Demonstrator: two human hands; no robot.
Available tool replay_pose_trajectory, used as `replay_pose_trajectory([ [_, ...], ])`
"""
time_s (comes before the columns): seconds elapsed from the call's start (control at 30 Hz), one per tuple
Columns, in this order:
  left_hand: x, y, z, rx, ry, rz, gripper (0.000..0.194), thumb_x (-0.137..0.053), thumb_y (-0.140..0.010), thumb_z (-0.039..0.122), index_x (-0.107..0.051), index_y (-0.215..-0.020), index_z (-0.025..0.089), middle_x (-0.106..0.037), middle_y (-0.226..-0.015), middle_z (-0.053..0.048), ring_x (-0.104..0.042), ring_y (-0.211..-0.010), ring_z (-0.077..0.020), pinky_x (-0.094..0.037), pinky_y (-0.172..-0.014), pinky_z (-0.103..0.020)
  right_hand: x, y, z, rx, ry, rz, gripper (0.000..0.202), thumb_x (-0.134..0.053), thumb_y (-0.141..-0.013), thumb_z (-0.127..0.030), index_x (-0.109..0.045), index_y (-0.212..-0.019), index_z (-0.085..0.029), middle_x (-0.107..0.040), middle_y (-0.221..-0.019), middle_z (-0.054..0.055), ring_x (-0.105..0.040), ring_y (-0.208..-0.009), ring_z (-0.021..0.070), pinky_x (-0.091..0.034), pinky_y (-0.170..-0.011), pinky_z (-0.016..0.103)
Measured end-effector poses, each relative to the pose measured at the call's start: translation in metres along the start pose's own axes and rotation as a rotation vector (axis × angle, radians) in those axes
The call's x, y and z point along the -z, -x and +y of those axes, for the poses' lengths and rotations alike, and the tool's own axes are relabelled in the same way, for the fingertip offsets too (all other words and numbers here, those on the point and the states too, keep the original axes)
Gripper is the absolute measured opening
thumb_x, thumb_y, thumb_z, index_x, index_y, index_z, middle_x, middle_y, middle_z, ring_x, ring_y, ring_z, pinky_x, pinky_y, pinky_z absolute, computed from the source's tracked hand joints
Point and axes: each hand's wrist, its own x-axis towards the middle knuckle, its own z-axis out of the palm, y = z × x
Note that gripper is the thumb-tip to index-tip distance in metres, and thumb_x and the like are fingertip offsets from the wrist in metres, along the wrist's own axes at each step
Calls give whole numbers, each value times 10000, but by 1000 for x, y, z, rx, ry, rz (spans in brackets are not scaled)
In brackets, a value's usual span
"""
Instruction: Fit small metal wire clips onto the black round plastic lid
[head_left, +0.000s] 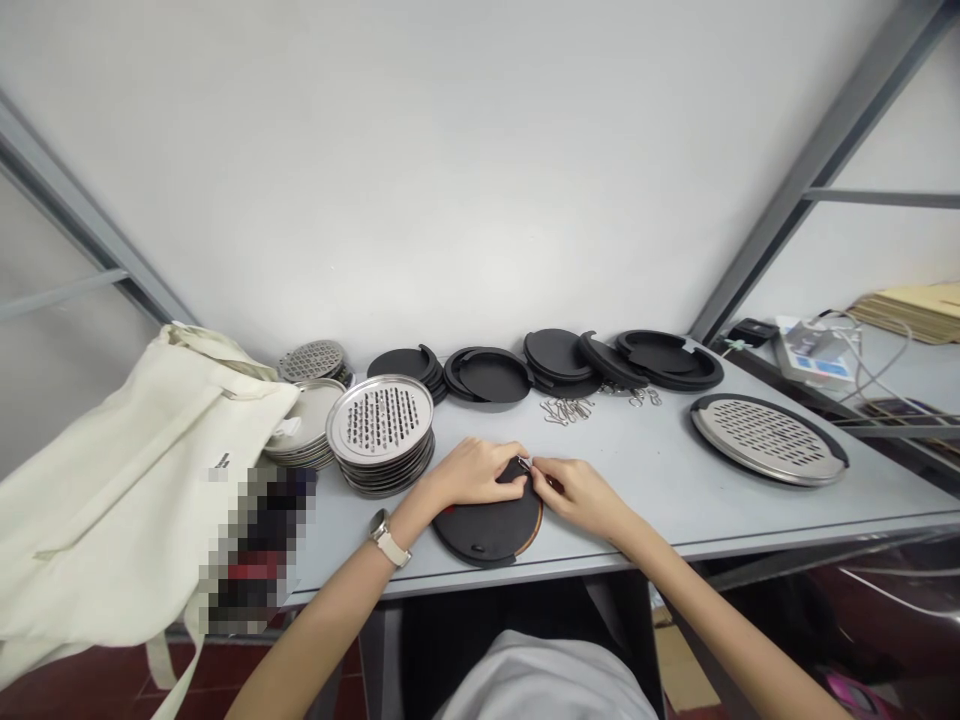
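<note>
The disc point(480, 525) lies at the grey worktop's point(622, 455) near edge, partly hidden under the left hand point(480, 472), curled onto its rim. Right of the disc, the right hand point(576, 490) pinches a clip point(523, 463), mostly covered. Left of the disc, a bag point(135, 480) bears unreadably small print; far beyond, a pale wall point(450, 180).

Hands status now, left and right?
Left hand: closed on the black disc, at its far edge.
Right hand: closed, seemingly pinching the small metal piece at that edge.

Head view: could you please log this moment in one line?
left hand: on black disc; right hand: at metal piece; hooks: on table
</note>
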Motion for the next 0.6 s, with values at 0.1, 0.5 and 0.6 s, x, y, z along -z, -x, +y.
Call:
replay_pose_trajectory([
  [0.1, 0, 0, 0, -8, 3, 4, 206, -579, -822, 316, -597, -1005, 223, -546, -636, 53, -493, -550, -106, -294, -537, -221, 0, 0, 1, 2, 6, 0, 302, -344, -949, -287, -505, -712, -193, -546, -607, -2, -471, -531, 123, -304, -555, 231],
  [0.5, -2, -1, -1, -3, 37, -6, 250, -587, -815, 304, -609, -1050, 219, -543, -622, 54, -497, -544, -103, -302, -537, -211, 0, 0, 2, 10, -10, -2, 277, -357, -939, -287, -464, -699, -198, -489, -580, -24, -426, -508, 110, -282, -541, 230],
  [0.6, -1, -1, -1, 4, 39, -11, 251, -589, -811, 299, -609, -1047, 216, -541, -620, 56, -497, -542, -101, -305, -537, -208, 0, 1, 2, 13, -8, -1, 260, -387, -924, -293, -444, -688, -199, -468, -568, -33, -416, -499, 104, -270, -528, 226],
])
